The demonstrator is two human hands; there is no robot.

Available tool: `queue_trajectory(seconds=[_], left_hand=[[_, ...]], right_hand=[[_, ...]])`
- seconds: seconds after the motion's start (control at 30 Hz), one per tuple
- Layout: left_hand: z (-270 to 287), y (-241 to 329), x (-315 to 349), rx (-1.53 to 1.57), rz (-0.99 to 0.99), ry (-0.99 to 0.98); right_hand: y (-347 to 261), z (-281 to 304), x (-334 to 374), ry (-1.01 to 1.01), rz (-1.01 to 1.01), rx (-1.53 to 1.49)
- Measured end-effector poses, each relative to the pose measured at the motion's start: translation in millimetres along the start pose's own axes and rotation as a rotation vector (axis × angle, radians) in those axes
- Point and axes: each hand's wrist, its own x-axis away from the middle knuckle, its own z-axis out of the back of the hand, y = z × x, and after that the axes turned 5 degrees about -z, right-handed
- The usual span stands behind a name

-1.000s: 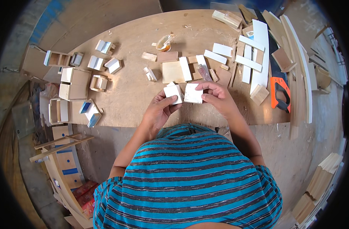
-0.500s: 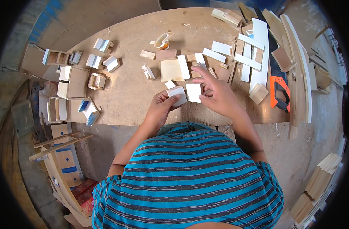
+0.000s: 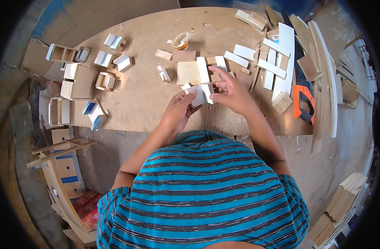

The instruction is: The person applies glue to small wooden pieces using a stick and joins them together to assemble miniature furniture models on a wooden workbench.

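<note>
Near the table's front edge, my left hand (image 3: 177, 112) is closed on a small white-faced wooden piece (image 3: 197, 97), thumb on its face. My right hand (image 3: 236, 96) pinches a second white-faced wooden piece (image 3: 207, 93) between thumb and fingers, its index finger stretched out. The two pieces meet at an angle; whether they are joined I cannot tell. Just beyond them lie a square plain wooden board (image 3: 188, 73) and a white strip (image 3: 202, 69). Farther back stands a small tub of amber paste (image 3: 181, 42) with sticks across it.
Several small box-like wooden assemblies (image 3: 109, 81) stand at the left of the wooden table (image 3: 144, 110). An orange-handled saw (image 3: 303, 103) lies at the right beside long boards (image 3: 325, 91). White slats (image 3: 272, 68) are stacked back right. A wooden frame (image 3: 59, 186) stands low at the left.
My right hand has turned its white piece and brought it against the one in my left hand, closing the gap between them. The whole view has shifted slightly.
</note>
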Motion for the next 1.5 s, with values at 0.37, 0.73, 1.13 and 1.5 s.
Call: queue_trajectory(seconds=[0.37, 0.73, 1.13, 1.5], left_hand=[[-9.8, 0.1, 1.2, 0.099, 0.062, 0.112], [1.3, 7.8, -0.5, 0.264, 0.087, -0.012], [0.3, 8.0, 8.3, 0.126, 0.006, -0.099], [3.0, 19.5, 22.1, -0.345, -0.273, -0.342]], right_hand=[[7.8, 1.8, -4.1, -0.118, -0.122, -0.354], [8.6, -0.3, -3.8, -0.087, -0.153, -0.373], [3.3, 6.2, 2.4, -0.105, -0.140, -0.459], [-15.1, -0.7, 26.2, -0.061, 0.058, -0.167]])
